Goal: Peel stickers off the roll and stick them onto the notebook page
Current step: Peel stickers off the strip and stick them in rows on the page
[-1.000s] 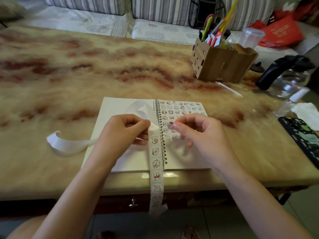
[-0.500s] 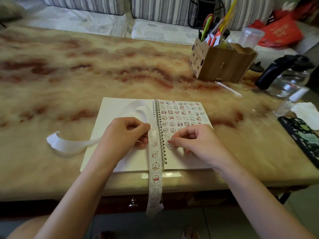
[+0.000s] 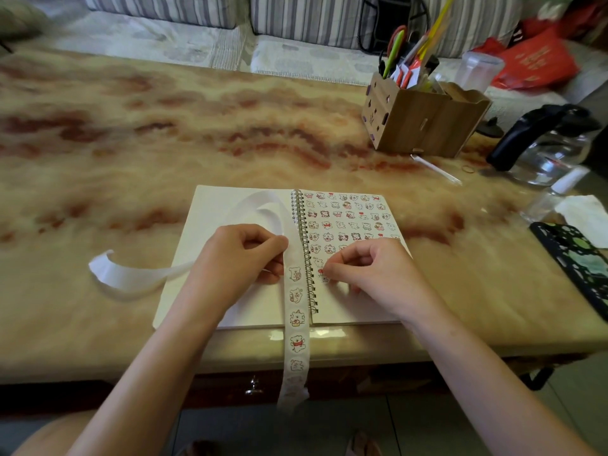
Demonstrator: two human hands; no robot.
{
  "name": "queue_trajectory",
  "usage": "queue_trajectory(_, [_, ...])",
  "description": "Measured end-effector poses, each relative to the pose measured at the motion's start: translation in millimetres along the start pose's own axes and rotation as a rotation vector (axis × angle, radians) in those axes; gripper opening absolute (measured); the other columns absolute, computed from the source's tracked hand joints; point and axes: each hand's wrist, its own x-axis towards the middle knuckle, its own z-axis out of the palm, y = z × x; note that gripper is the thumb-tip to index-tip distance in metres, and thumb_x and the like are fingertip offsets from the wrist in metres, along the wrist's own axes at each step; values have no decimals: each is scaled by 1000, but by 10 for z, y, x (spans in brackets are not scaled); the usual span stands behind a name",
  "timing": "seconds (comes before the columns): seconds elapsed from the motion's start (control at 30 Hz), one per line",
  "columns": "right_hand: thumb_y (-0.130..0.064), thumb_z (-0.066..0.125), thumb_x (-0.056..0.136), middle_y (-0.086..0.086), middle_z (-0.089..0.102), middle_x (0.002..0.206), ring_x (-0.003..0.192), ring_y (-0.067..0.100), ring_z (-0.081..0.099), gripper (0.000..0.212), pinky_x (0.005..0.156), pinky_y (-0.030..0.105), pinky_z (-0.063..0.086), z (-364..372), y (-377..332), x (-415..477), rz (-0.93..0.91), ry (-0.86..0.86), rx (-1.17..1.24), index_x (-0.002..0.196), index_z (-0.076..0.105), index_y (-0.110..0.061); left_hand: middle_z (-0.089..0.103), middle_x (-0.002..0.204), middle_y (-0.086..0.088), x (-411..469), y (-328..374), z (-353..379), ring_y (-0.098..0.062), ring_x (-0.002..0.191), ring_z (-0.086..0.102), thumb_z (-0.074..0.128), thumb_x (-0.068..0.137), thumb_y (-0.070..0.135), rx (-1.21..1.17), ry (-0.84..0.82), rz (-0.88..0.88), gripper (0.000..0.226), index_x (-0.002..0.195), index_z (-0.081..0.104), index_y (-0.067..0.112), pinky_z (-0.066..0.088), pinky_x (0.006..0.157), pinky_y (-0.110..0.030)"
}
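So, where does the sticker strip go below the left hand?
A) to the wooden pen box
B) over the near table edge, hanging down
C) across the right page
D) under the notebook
B: below the left hand, the sticker strip crosses the near edge of the notebook and hangs past the table.

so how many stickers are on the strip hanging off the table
5 clear on the strip: two on the notebook, one at its near edge, two over the table's front edge. The blurred hanging end may hold more, and the left hand may hide some.
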Motion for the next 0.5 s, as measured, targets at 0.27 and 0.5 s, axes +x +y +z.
queue_trajectory(0.27, [-11, 75, 77, -3, 70, 63, 43, -2, 50, 3, 49, 11, 42, 11, -7, -19, -29, 11, -9, 73, 75, -11, 69, 64, -7, -3, 5, 4, -15, 58, 64, 63, 87, 11, 2, -3, 1, 19, 69, 66, 5, 59, 61, -27])
queue_trajectory(0.5, [-17, 77, 74, -3, 70, 64, 51, -1, 52, 5, 57, 22, 42, 62, 56, 12, -41, 53, -68, 70, 74, -15, 68, 57, -1, -7, -6, 8, -12, 55, 63, 62, 87, 10, 4, -5, 7, 20, 68, 66, 7, 59, 64, -28])
